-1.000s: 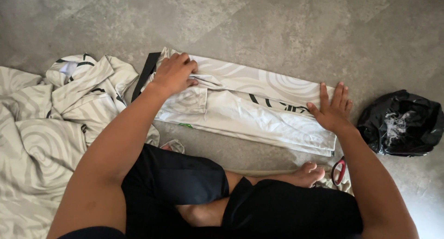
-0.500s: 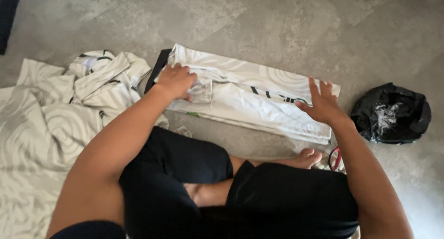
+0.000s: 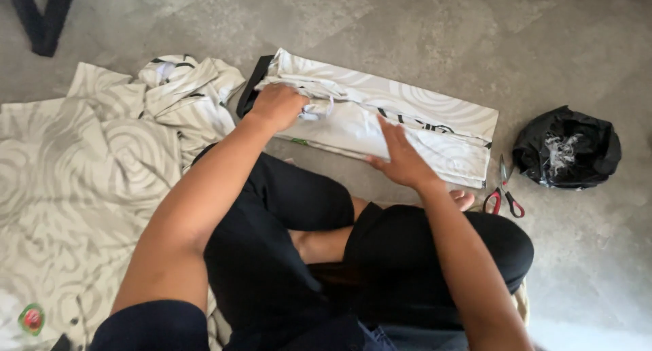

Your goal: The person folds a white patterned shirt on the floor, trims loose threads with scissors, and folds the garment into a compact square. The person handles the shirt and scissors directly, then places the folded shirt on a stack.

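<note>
At the far left a rumpled sheet (image 3: 75, 188) with pale grey swirl print spreads over the grey stone floor (image 3: 421, 25), and a bunched heap of the same fabric (image 3: 183, 86) rises at its upper right edge — close beside the folded piece. Next comes the left hand (image 3: 277, 106), knuckles up and fingers curled into the near left end of the folded cloth (image 3: 407, 116), gripping a gathered bit of white fabric there. That cloth is a long, narrow folded bundle of white and swirl-print material lying flat on the floor straight ahead of the seated person's knees, slanting slightly down toward the right, with a black strip (image 3: 252, 84) showing at its left end. The right hand (image 3: 401, 157) lies open and flat, fingers together and pointing up-left, pressed on the middle of the folded cloth's near edge — grasping nothing. Below the hands are crossed legs in black shorts (image 3: 285, 256). Just past the cloth's right end lie red-handled scissors (image 3: 504, 191) on the floor, and farther right sits a crumpled black plastic bag (image 3: 567, 147), apart from the cloth.
</note>
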